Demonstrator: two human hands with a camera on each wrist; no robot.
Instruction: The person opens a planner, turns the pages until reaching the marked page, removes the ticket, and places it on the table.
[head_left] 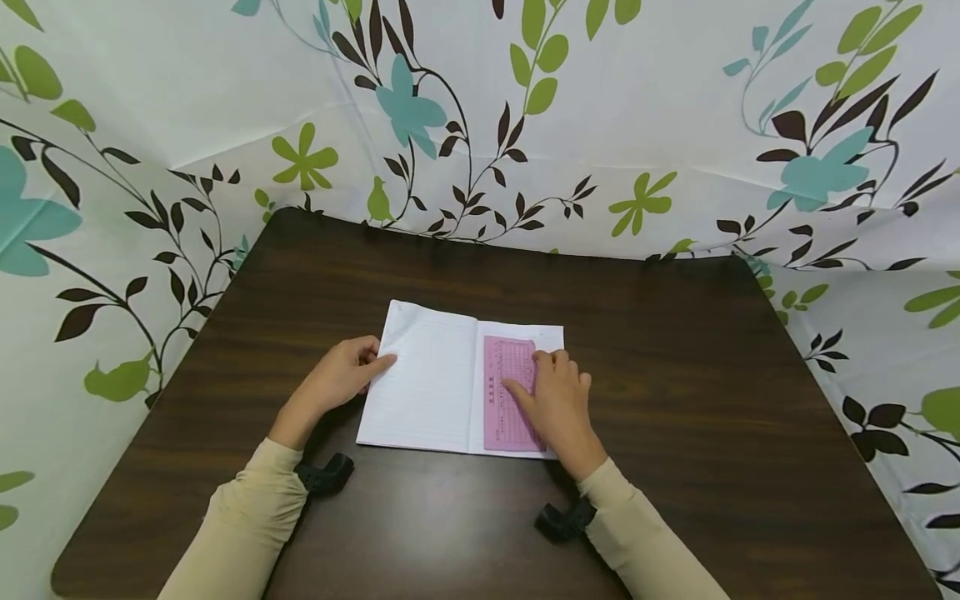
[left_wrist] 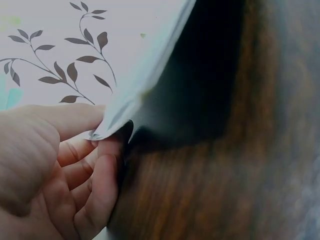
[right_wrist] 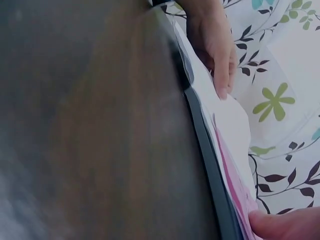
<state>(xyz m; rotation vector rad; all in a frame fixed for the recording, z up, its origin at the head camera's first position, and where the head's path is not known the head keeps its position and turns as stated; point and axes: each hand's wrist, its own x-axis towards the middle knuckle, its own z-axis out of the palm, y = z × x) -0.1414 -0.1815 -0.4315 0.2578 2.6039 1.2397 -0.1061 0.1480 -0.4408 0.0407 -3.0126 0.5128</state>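
An open lined notebook (head_left: 427, 379) lies on the dark wooden table, its white pages facing up. On its right page is a pink printed paper form (head_left: 510, 400). My left hand (head_left: 341, 373) pinches the notebook's left edge, the thumb on the page and curled fingers underneath, as the left wrist view shows. My right hand (head_left: 561, 400) rests over the right part of the pink form, thumb and index finger spread apart and touching it. In the right wrist view, the right thumb (right_wrist: 280, 223) lies on the pink paper (right_wrist: 231, 172); the other right fingers are out of sight there.
The brown table (head_left: 675, 375) extends around the notebook on all sides. A white curtain (head_left: 660, 92) with leaf and flower prints hangs behind and beside it. Black bands with camera mounts (head_left: 326, 477) sit on both wrists.
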